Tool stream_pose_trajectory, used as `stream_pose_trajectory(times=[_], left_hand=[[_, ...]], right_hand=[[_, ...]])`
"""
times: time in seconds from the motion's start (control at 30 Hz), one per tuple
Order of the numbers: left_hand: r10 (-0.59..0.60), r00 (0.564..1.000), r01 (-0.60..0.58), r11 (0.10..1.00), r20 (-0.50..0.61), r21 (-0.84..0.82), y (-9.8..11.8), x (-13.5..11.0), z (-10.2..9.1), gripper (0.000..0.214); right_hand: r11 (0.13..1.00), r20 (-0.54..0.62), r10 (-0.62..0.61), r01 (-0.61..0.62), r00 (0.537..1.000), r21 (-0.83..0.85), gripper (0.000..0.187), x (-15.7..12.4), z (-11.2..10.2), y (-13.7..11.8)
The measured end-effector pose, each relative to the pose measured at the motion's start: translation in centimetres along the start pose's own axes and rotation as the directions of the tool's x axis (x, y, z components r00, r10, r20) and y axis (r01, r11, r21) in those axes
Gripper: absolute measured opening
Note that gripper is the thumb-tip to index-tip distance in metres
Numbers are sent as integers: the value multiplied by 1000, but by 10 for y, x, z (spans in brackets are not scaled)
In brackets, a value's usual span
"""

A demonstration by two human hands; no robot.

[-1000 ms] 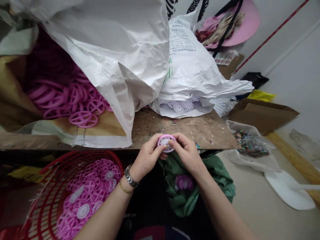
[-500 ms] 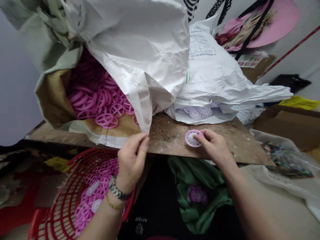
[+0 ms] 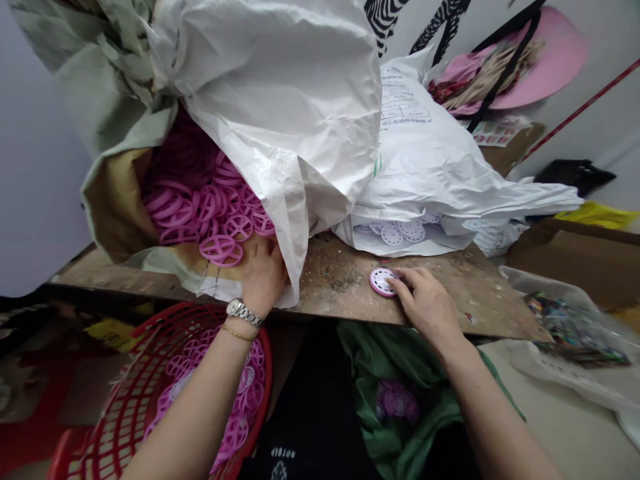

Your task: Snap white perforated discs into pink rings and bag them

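In my right hand, thumb and fingers pinch the edge of a round white disc with a pink rim, held low at the wooden board. My left hand reaches into the mouth of the large white sack, palm down, its fingers partly apart and blurred. Just beyond its fingertips lie pink spoked plastic rings, heaped back into the sack. I see nothing held in that hand. A flap of the sack hangs against its right side.
A second white sack with white discs at its mouth stands behind the board. Below left is a red basket of pink rings. Green cloth hangs below the board. A clear bag and cardboard box stand right.
My left hand has let go of the sack's flap and moved forward into its mouth. My right hand still holds the disc, now lower and more level.
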State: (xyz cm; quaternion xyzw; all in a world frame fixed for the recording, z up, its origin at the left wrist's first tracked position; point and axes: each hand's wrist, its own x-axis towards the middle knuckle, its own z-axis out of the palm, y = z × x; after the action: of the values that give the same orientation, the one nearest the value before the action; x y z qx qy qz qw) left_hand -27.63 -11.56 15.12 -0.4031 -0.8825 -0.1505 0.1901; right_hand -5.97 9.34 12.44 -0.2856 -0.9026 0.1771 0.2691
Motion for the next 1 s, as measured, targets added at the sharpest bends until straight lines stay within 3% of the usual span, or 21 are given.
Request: stream_pose_trajectory(times=[0.17, 0.33, 0.53, 0.6, 0.67, 0.73, 0.8, 0.9, 1.0], left_hand=[[43, 999, -43, 999, 11, 6, -8, -2, -3, 25], [58, 997, -65, 985, -48, -159, -11, -5, -6, 19], [-169, 976, 101, 908, -136, -406, -22, -14, -11, 12], [-314, 934, 152, 780, -170, -607, -22, -20, -14, 26], [-482, 864, 166, 549, -148, -819, -16, -29, -19, 41], [-601, 795, 146, 313, -77, -938, -7, -39, -27, 40], [-640, 768, 122, 151, -3, -981, 5, -50, -36, 35], [-541, 830, 160, 4, 132, -987, 26, -68, -46, 35], [-310, 896, 291, -127, 317, -948, 52, -79, -46, 32]], right_hand=[[998, -34, -36, 38, 999, 59, 31, -2, 2, 2], [995, -43, -25, 29, 999, 93, 28, -2, 0, 1], [982, -88, -22, 39, 996, 186, 24, -1, -12, -11], [976, -94, -31, 51, 995, 214, 23, -1, -17, -17], [972, -97, -43, 64, 994, 225, 23, 1, -20, -21], [974, -101, -50, 70, 994, 214, 22, 6, -21, -20], [979, -107, -45, 65, 993, 195, 21, 15, -19, -13], [988, -110, -10, 27, 994, 150, 21, 36, -15, 3], [999, -89, 39, -37, 995, 23, 25, 60, -10, 15]])
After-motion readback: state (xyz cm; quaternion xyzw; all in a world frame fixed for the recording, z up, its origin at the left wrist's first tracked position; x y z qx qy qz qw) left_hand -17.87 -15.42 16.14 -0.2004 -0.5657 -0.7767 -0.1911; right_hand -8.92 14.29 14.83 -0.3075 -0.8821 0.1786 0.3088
